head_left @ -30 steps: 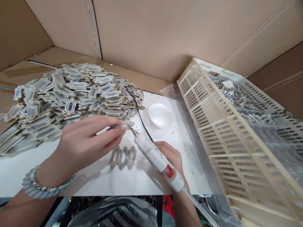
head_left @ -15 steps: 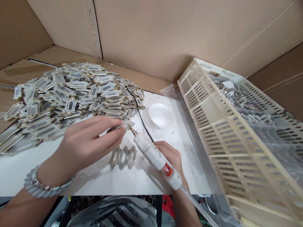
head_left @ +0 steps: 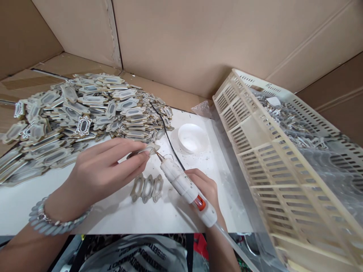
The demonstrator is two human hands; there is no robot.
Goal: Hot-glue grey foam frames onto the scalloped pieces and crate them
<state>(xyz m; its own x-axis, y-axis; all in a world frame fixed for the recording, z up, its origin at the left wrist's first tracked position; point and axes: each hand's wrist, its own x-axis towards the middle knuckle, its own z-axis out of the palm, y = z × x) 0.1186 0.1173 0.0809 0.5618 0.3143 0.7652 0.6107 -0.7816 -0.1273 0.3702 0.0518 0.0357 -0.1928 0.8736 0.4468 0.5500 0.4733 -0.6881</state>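
Observation:
My left hand point(head_left: 106, 170) pinches a small ornate frame piece point(head_left: 153, 147) between thumb and fingers above the white table. My right hand point(head_left: 204, 187) is wrapped round a white glue gun point(head_left: 181, 183), partly hidden behind it. The gun's metal tip points up and left, at or very close to the piece's right end; contact is hard to tell. Below my left fingers, three similar frame pieces point(head_left: 147, 189) lie side by side on the table. A large heap of such pieces point(head_left: 93, 109) spreads over the left and back.
A white bowl point(head_left: 193, 138) stands behind the gun, with a black cable point(head_left: 170, 142) passing on its left. The tilted cream plastic basket point(head_left: 272, 166) at the right holds bagged metal parts. Cardboard walls point(head_left: 176, 41) enclose the back and sides.
The glue gun's tip and the held piece have shifted very slightly relative to each other. Both hands keep nearly the same place and grip.

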